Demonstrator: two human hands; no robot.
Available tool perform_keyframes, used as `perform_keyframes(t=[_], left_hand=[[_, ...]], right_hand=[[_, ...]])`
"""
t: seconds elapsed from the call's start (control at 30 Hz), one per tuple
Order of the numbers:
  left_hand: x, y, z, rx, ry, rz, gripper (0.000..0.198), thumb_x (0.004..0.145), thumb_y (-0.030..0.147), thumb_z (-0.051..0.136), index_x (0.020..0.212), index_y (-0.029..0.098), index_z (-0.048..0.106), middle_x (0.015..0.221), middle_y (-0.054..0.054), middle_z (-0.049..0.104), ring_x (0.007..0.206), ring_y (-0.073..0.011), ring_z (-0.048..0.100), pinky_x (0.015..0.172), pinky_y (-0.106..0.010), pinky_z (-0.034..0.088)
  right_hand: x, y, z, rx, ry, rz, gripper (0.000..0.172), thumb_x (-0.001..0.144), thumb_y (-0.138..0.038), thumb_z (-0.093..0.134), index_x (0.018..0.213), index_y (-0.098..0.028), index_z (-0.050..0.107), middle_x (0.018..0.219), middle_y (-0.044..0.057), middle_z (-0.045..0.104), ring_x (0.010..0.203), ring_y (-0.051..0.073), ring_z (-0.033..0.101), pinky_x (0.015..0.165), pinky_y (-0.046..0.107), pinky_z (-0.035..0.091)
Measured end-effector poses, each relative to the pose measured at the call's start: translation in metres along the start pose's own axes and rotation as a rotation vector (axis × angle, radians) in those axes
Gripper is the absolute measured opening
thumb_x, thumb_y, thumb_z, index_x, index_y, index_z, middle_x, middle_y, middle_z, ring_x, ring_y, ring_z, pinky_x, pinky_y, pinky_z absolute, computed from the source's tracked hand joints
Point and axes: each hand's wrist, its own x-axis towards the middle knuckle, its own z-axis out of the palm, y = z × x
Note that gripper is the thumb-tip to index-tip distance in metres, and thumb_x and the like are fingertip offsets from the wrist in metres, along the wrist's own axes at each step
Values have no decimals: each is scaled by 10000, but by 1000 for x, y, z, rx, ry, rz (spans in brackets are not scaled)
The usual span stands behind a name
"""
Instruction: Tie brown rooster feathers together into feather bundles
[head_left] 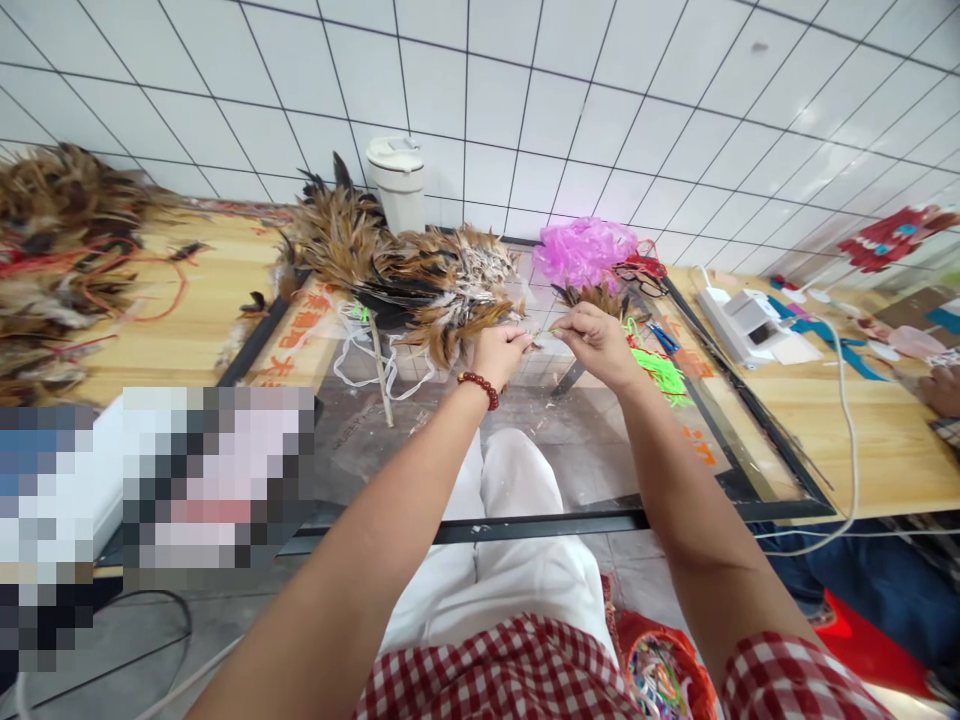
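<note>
My left hand (500,352), with a red bead bracelet (480,387) on the wrist, is closed in a pinch on a brown feather (457,335) above a glass table (570,450). My right hand (596,340) is closed too, pinching a small bundle of brown feathers (600,297). A thin strand runs between the two hands. Both hands hover close together, a little apart. Just behind my left hand lies a big heap of brown, black and white feathers (405,265).
A white lidded cup (398,180) stands by the tiled wall. Pink plastic (581,250) and neon green cord (660,370) lie to the right. More feathers (60,240) pile at far left. A white box with cable (739,325) sits on the wooden bench; another person's hand (941,388) shows at the right edge.
</note>
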Motion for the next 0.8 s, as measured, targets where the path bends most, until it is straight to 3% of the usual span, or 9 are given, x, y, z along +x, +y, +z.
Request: perform_keyframes(t=[0.1, 0.27, 0.4, 0.47, 0.6, 0.67, 0.8], left_hand=[[-2, -2, 2, 107, -141, 40, 191, 719, 154, 620, 530, 127, 623, 474, 22, 515, 439, -54, 414, 452, -176, 303], [-7, -3, 2, 178, -403, 152, 228, 741, 193, 591, 521, 132, 605, 469, 24, 494, 447, -57, 415, 471, -178, 312], [-9, -4, 5, 145, -489, 131, 193, 735, 200, 610, 557, 127, 634, 501, 17, 523, 448, -51, 416, 466, -178, 322], [-9, -3, 7, 77, -417, 75, 143, 726, 198, 636, 607, 122, 660, 515, 16, 540, 446, -49, 430, 453, -175, 325], [-7, 4, 10, -57, -129, -32, 70, 712, 148, 666, 659, 103, 670, 523, 10, 561, 429, -50, 463, 414, -171, 320], [-5, 5, 10, -122, -27, -58, 31, 704, 121, 677, 685, 98, 668, 531, 8, 574, 421, -50, 471, 406, -171, 330], [-3, 5, 8, -170, 69, -68, 39, 702, 75, 670, 723, 107, 661, 524, 25, 572, 412, -44, 475, 414, -164, 345]], right_hand=[[1, -8, 2, 36, -31, -20, 203, 858, -348, 562, 843, -229, 725, 811, 53, 606, 792, 179, 568, 774, 328, 450], [1, -5, 4, 148, 17, 81, 222, 829, -405, 598, 786, -229, 726, 774, 50, 627, 777, 187, 571, 777, 342, 448], [-1, 7, 5, 254, 18, 187, 177, 763, -368, 650, 735, -208, 719, 750, 38, 652, 751, 176, 575, 753, 323, 442], [-2, 15, 7, 256, -16, 286, 173, 731, -350, 656, 711, -189, 717, 721, 30, 660, 721, 170, 575, 720, 310, 436], [-5, 22, 12, 160, -76, 407, 175, 709, -320, 639, 704, -165, 718, 635, 9, 639, 613, 144, 538, 614, 274, 396], [-6, 15, 14, 76, -172, 319, 171, 739, -292, 605, 721, -166, 719, 629, 8, 636, 593, 137, 529, 591, 261, 377], [-4, -10, 15, -290, -336, -63, 203, 800, -202, 521, 767, -180, 720, 707, 51, 646, 658, 159, 545, 626, 279, 355]])
